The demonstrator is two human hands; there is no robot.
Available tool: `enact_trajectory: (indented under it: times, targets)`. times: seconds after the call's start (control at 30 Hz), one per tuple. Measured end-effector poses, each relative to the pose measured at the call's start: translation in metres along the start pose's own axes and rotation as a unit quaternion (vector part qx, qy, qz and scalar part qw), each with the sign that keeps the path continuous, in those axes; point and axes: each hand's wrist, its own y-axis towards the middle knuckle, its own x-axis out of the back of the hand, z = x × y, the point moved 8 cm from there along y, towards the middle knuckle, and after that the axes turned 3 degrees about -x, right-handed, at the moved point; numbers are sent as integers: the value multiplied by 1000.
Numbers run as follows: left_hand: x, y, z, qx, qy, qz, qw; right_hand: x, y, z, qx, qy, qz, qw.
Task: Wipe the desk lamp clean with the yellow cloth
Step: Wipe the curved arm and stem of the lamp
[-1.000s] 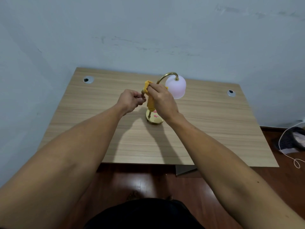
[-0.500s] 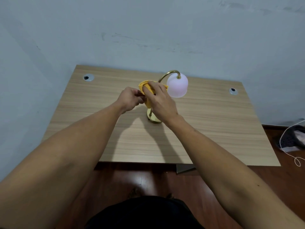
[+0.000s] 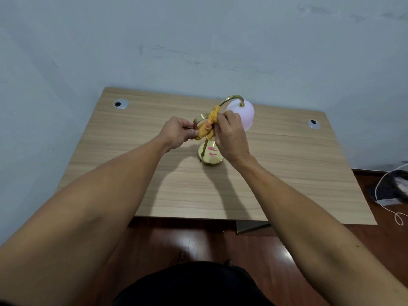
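A brass desk lamp stands mid-desk: round base point(image 3: 211, 159), thin stem, curved neck point(image 3: 231, 98) and a white shade point(image 3: 246, 113) hanging at the right. The yellow cloth point(image 3: 208, 125) is bunched around the upper stem, just below the curve. My right hand point(image 3: 230, 138) grips the cloth against the stem from the right. My left hand point(image 3: 176, 133) pinches the cloth's lower end from the left. A brass ring-shaped part point(image 3: 198, 119) shows behind the cloth. The stem under the cloth is hidden.
The wooden desk point(image 3: 287, 184) backs onto a pale wall, with cable grommets at the far left point(image 3: 121, 104) and far right point(image 3: 313, 124). On the dark wood floor at the right lie a dark bundle point(image 3: 390, 188) and a white cord point(image 3: 399, 217).
Both hands have worked the cloth around the upper stem; my right hand has shifted right, so the stem's lower part and the base show more.
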Motion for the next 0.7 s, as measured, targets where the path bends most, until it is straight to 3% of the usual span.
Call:
enact_trajectory:
  times: [0.1, 0.27, 0.47, 0.53, 0.7]
  targets:
    - [1, 0, -1, -1, 10, 9, 1000, 2, 0, 9, 9, 17, 0, 1000]
    - [2, 0, -5, -8, 34, 14, 999, -16, 9, 29, 70, 23, 86, 994]
    - [2, -4, -7, -2, 16, 11, 1000, -6, 7, 20, 46, 65, 7, 997]
    - [2, -5, -7, -3, 20, 9, 1000, -10, 10, 17, 31, 26, 37, 999]
    - [0, -6, -5, 1, 34, 0, 999, -20, 6, 47, 234, -94, 78, 965]
